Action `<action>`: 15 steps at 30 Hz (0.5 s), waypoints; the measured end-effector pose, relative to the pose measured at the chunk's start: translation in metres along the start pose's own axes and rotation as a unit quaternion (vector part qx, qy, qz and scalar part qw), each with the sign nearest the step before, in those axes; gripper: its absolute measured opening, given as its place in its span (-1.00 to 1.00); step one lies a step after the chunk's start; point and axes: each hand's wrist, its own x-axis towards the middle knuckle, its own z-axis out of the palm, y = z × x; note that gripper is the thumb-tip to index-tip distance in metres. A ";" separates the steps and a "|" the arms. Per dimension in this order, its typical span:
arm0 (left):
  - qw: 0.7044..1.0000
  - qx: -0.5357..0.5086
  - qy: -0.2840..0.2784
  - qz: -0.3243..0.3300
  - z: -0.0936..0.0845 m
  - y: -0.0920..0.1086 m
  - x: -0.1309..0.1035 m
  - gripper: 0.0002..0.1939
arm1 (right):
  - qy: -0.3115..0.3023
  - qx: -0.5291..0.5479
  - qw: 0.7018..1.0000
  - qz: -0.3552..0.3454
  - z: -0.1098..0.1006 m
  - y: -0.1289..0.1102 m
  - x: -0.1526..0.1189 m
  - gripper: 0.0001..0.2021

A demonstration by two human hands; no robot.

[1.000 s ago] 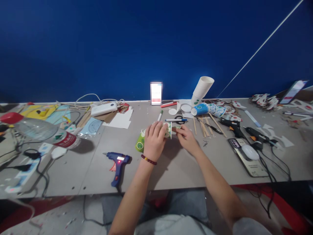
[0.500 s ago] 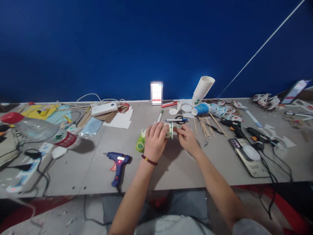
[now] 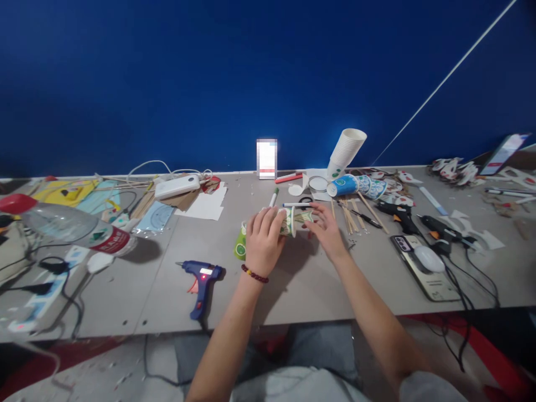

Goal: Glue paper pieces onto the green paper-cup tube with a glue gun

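My forearms reach in from the near edge of the worktop (image 3: 310,296), angled toward each other. My left hand (image 3: 264,240), a beaded bracelet (image 3: 254,274) at its wrist, curls palm-down around a patterned paper cup (image 3: 288,222) that lies sideways, rim facing right; my fingers hide much of it. My right hand (image 3: 330,237) is at that rim, finger and thumb around a patterned paper piece (image 3: 303,218); whether they pinch it, I cannot tell. A green cup (image 3: 240,245) pokes out left of my left hand. The blue glue gun (image 3: 203,293) nearby carries a pale sticker too small to read. On my right, a phone (image 3: 431,287) bears tiny, illegible print beneath a white mouse (image 3: 429,260). The bottle (image 3: 67,223) lying at left has a red label (image 3: 113,240) with white characters, too soft to make out. Just beyond my hands, a blue-capped pen (image 3: 297,205) crosses the scissors (image 3: 307,199), with wooden sticks (image 3: 349,218) to the right. Farther back are blue patterned cups (image 3: 345,185), a leaning white cup stack (image 3: 345,153) and an upright screen (image 3: 267,159), its content blurred, before the blue wall (image 3: 167,84).
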 end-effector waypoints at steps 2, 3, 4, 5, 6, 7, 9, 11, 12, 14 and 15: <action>1.000 -0.008 0.012 -0.004 0.000 0.001 0.000 -0.50 | -0.022 0.049 0.997 0.052 0.002 -0.001 0.001 -0.51; 1.000 -0.011 0.021 -0.005 0.000 0.001 0.000 -0.51 | -0.034 0.070 0.995 0.069 0.004 -0.002 0.001 -0.54; 0.999 -0.012 0.029 -0.006 -0.001 0.001 0.000 -0.52 | -0.043 0.089 0.992 0.080 0.006 -0.003 0.000 -0.57; 0.999 -0.013 0.037 -0.006 -0.001 0.002 0.000 -0.53 | -0.047 0.102 0.990 0.086 0.008 -0.003 -0.001 -0.59; 0.999 -0.012 0.043 -0.003 -0.001 0.002 -0.001 -0.54 | -0.044 0.111 0.989 0.089 0.010 -0.003 -0.002 -0.60; 0.999 -0.010 0.047 0.001 -0.001 0.002 0.000 -0.55 | -0.037 0.116 0.989 0.089 0.012 -0.003 -0.003 -0.59; 0.999 -0.007 0.050 0.018 -0.001 0.003 0.000 -0.58 | -0.022 0.116 0.989 0.088 0.014 -0.001 -0.005 -0.58; 0.998 -0.008 0.055 0.038 -0.001 0.003 0.001 -0.61 | -0.008 0.112 0.990 0.081 0.015 0.000 -0.005 -0.58; 0.997 -0.008 0.059 0.046 -0.001 0.004 0.001 -0.62 | -0.004 0.107 0.991 0.078 0.014 0.000 -0.004 -0.58; 0.996 -0.009 0.065 0.058 0.000 0.004 0.002 -0.62 | 0.002 0.091 0.993 0.069 0.012 -0.001 -0.003 -0.60; 0.996 -0.009 0.067 0.062 0.000 0.005 0.002 -0.62 | 0.004 0.081 0.995 0.065 0.011 -0.002 -0.003 -0.62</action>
